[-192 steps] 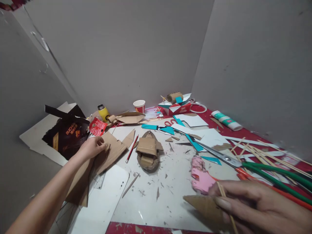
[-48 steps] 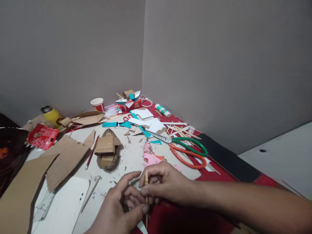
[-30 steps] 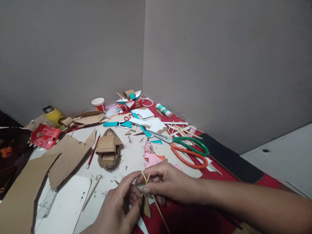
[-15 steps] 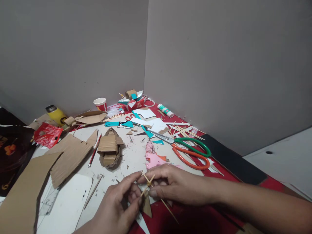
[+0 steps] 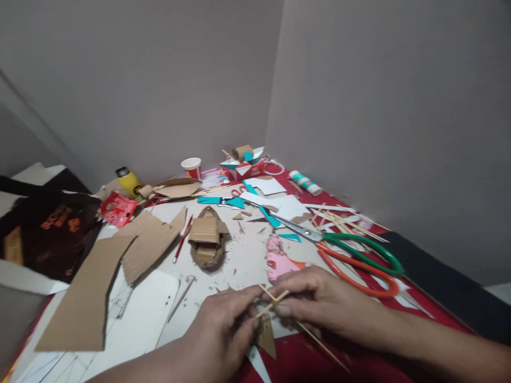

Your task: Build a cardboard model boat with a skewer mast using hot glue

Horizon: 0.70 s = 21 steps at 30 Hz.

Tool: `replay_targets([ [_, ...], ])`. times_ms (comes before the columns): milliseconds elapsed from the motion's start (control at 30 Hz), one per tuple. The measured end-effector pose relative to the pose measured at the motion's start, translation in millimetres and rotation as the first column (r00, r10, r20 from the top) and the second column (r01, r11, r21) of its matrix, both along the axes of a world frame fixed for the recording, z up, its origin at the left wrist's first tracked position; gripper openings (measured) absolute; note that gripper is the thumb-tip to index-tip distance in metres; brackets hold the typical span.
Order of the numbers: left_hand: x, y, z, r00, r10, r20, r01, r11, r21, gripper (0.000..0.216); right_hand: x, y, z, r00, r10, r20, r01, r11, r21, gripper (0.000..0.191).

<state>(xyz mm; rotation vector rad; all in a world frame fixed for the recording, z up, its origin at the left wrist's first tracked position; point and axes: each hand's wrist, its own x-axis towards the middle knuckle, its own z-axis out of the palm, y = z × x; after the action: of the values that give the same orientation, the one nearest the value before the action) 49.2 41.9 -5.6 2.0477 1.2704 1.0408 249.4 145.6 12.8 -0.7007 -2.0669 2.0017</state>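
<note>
Between my two hands are thin wooden sticks [image 5: 319, 343] crossed in an X, with a yellowish binding at the crossing. My left hand [image 5: 229, 327] pinches the end of one stick between thumb and fingers. My right hand [image 5: 315, 303] closes around the crossing, and the long stick runs out below it toward the lower right. Under the hands lies a pointed cardboard scrap [image 5: 266, 338]. Just beyond my right hand is a pink glue gun [image 5: 275, 258], its rear part covered by the hand. A small cardboard boat [image 5: 206, 239] rests beyond my left hand.
Large scissors [image 5: 359, 260] with green and orange handles lie right of the glue gun. Loose sticks [image 5: 351, 223] and paper scraps surround them. Cardboard sheets [image 5: 85, 292] and a red pencil [image 5: 182, 239] are at left. A paper cup [image 5: 192, 167] and yellow bottle [image 5: 128, 182] stand behind.
The camera view has turned left, so everything appears further right. My hands keep nearly the same hold on the crossed sticks.
</note>
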Motion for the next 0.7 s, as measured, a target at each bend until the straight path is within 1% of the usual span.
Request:
replay_targets([
  [100,0.6,0.1,3.2,0.998,-0.007,-0.063,0.008,1.000,0.030,0.048,-2.0,-3.2,1.3,1.000,-0.001,0.024,0.000,0.999,0.046,0.025],
  [200,1.6,-0.1,5.8,0.989,-0.010,-0.146,0.016,0.999,0.037,0.043,-6.3,-7.7,5.0,0.999,-0.020,0.040,0.017,0.997,0.073,0.025],
  [267,2.4,-0.9,5.0,0.978,-0.028,-0.205,0.042,0.997,0.062,0.040,-9.2,-10.3,8.4,0.997,-0.037,0.061,0.030,0.994,0.101,0.027],
  [367,3.2,-2.0,-0.1,0.964,-0.030,-0.263,0.068,0.988,0.136,0.042,-11.0,-11.6,10.9,0.994,-0.046,0.098,0.030,0.987,0.156,0.025],
  [433,3.4,-2.1,-4.0,0.964,-0.019,-0.266,0.067,0.983,0.171,0.043,-10.3,-10.9,9.7,0.994,-0.021,0.103,0.003,0.985,0.174,0.025],
  [533,3.8,-1.2,-7.8,0.964,0.000,-0.265,0.053,0.980,0.190,0.036,-8.8,-9.5,6.4,0.995,0.003,0.097,-0.022,0.980,0.196,0.026],
  [633,3.7,0.4,-9.0,0.969,0.011,-0.247,0.039,0.980,0.195,0.030,-8.4,-8.9,3.8,0.997,-0.017,0.074,0.001,0.976,0.216,0.024],
  [700,3.0,1.1,-8.6,0.981,0.005,-0.195,0.034,0.980,0.198,0.031,-7.6,-7.7,1.7,0.997,-0.043,0.061,0.027,0.971,0.237,0.023],
])
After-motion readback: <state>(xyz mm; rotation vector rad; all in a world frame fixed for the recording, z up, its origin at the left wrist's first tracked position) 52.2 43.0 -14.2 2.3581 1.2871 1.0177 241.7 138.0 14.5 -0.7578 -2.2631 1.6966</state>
